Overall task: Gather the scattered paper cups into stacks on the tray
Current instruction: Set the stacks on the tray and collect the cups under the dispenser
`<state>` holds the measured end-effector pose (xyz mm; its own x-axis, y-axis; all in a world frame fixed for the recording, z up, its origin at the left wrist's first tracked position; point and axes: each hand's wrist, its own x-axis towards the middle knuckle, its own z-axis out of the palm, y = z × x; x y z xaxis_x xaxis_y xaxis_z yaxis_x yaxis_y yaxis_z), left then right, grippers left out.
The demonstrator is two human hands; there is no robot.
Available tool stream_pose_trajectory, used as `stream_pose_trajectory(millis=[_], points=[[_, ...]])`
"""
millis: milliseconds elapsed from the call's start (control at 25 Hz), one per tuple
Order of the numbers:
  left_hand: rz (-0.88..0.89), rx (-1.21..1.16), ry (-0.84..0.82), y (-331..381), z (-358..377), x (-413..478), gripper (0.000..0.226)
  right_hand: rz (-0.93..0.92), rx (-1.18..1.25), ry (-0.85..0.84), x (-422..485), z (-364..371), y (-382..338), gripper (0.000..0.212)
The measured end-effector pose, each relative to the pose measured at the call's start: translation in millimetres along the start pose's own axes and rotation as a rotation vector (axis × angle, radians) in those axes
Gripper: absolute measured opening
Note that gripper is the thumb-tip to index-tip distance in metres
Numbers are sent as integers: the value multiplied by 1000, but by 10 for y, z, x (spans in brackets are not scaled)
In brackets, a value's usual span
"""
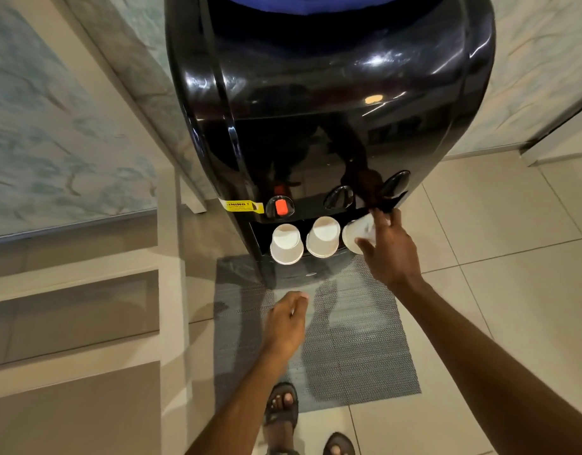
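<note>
Three white paper cups upside down in a row on the tray (pixel 315 257) of a black water dispenser (pixel 315 110). Right hand (pixel 386 247), fingers gripping the right cup (pixel 356 233), tilted. Left hand (pixel 288 321) loosely curled, empty, nearer, above a grey mat (pixel 358 339).

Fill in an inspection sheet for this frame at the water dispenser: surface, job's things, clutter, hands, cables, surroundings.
Surface: drip tray in the recess of the black water dispenser; mostly covered by cups.
Job's things: three white paper cups, all upside down; left cup and middle cup stand on the tray, right cup is tilted in a grasp.
Clutter: nothing seen.
Hands: right hand grips the right cup; left hand empty, hanging over the mat.
Cables: nothing seen.
Surroundings: grey woven mat on tiled floor, yellow warning sticker, red tap lever, sandalled feet.
</note>
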<state>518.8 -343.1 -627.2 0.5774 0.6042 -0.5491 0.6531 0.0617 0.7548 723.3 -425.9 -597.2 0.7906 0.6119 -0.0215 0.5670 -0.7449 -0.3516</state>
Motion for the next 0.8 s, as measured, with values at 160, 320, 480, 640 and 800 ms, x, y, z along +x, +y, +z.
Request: stream_pose_trajectory(millis=[160,320,480,640,800], points=[[-122,-514,-47,133,-24,0,29,56,168,29,-572,-213,-203,63],[-66,-771,-116,194,-96,-79,32,105,508,-25,-917,-155,-529,57],[-12,-786,-120,51,-289,-121,25,130,781,-151,-950,38,-671,45],[-54,-784,-6,-189,-466,-81,20,87,556,36,-620,144,-538,51],[-31,-791,13,-392,-503,-43,10,-11,201,-48,-71,320,-475,63]])
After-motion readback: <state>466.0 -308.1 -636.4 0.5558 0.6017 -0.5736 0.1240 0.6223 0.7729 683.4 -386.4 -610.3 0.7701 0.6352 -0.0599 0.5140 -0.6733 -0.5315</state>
